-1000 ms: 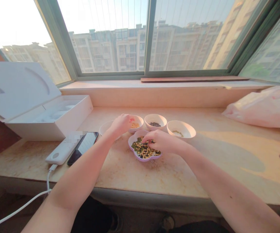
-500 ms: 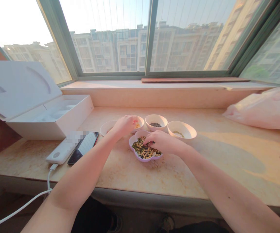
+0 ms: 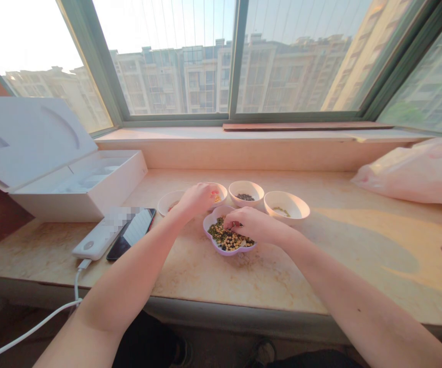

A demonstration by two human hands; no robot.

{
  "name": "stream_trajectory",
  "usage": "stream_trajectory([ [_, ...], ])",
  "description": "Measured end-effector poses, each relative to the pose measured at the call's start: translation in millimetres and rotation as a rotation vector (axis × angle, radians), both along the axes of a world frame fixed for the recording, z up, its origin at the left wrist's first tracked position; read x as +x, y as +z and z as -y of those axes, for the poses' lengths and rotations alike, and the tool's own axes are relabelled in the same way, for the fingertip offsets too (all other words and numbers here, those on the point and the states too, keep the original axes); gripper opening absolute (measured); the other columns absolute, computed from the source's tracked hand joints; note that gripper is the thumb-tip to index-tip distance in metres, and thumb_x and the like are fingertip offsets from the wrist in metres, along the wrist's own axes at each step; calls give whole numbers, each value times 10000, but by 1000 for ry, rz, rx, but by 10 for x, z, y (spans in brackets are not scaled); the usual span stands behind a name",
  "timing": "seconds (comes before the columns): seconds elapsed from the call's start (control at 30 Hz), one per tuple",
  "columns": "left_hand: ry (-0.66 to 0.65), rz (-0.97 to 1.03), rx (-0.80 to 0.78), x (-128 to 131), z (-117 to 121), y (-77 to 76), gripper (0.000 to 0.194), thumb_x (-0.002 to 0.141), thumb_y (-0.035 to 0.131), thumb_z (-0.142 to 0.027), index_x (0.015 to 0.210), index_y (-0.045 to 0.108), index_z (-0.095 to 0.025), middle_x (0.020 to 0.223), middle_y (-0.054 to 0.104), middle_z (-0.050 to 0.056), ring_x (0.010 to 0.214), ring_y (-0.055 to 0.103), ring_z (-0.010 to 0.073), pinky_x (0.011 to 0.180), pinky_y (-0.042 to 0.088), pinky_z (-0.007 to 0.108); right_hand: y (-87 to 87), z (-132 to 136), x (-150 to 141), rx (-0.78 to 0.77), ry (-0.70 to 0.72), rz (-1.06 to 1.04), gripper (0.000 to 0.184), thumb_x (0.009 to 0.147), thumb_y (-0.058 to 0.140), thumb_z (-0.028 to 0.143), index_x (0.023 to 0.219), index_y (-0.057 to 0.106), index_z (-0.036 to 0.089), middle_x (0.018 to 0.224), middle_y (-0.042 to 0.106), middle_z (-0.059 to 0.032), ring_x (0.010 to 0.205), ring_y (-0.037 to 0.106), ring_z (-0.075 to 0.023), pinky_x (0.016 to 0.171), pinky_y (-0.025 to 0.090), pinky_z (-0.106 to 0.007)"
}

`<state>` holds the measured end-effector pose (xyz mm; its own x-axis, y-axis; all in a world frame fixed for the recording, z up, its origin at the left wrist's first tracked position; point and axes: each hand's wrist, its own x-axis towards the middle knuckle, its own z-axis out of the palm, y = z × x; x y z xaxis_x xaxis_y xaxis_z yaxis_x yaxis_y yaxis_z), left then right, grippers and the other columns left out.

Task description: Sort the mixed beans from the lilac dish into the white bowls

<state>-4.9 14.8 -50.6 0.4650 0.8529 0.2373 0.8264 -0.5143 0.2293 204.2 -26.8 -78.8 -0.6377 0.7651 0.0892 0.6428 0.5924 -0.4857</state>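
A purple petal-shaped bowl (image 3: 233,252) holds a mix of green, yellowish and dark beans (image 3: 230,238). My right hand (image 3: 255,224) is over its right side, fingers curled down to the beans and drawn together. Whatever they pinch is hidden. Just behind, my left hand (image 3: 198,198) hangs over a white bowl (image 3: 224,194) with some yellow beans in it. The left fingertips are bent together at that bowl, and I cannot make out what is between them.
Another white bowl (image 3: 258,197) holds dark beans; one to its right (image 3: 300,208) has a few greenish ones. A fourth bowl (image 3: 163,204) is partly behind my left wrist. Leftward lie a phone (image 3: 132,235), a cabled power bank (image 3: 94,240) and an open white box (image 3: 117,179). A plastic bag (image 3: 416,171) sits right.
My right hand has shifted slightly left and up over the mixed beans, its fingers more curled. The left hand stays at the yellow-bean bowl with barely any movement.
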Motion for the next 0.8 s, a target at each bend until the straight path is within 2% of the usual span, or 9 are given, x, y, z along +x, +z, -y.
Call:
stream_trajectory([
  [0.17,-6,0,19,-5,-31,3,250,915,521,-180,1001,752,-219,1025,768,77,850,684,210,719,480,282,40,-6,18,-164,-21,-271,127,853,631,213,909,745,209,940,765,-54,887,692,-220,796,539,-350],
  [0.27,4,5,17,-6,-43,7,259,926,505,-175,995,752,-216,1020,768,79,827,684,203,715,479,284,85,-16,48,-340,-83,-475,152,829,705,327,916,722,203,935,753,-58,890,685,-210,812,543,-352],
  [0.4,13,11,14,-2,-36,5,255,945,508,-190,1003,756,-203,1022,766,95,855,690,210,749,496,296,106,-38,111,-544,-203,-638,222,817,754,365,980,714,220,874,722,-40,708,611,-146,642,497,-283],
  [0.53,-7,43,43,11,-37,-5,278,945,508,-178,1072,754,-201,1096,754,105,954,690,226,811,516,315,94,-68,159,-617,-209,-743,263,823,761,399,993,701,208,868,698,-41,650,547,-118,588,450,-259],
  [0.6,-45,54,54,30,-41,-9,281,939,504,-161,1058,757,-198,1095,750,97,955,687,216,832,521,313,100,-86,176,-606,-230,-782,287,827,755,419,1008,686,208,866,697,-37,657,551,-120,603,454,-262],
  [0.67,-119,50,61,63,-32,-13,285,930,495,-133,1024,758,-192,1098,745,85,957,681,198,857,522,298,118,-112,198,-525,-312,-809,296,820,752,412,1022,671,210,878,702,-32,681,571,-126,640,471,-270],
  [0.8,-288,-38,0,159,76,-21,315,904,493,-98,1042,752,-214,1091,744,51,977,676,181,870,515,279,149,-197,277,-178,-523,-751,234,808,710,348,977,680,190,956,728,-64,785,629,-173,730,507,-322],
])
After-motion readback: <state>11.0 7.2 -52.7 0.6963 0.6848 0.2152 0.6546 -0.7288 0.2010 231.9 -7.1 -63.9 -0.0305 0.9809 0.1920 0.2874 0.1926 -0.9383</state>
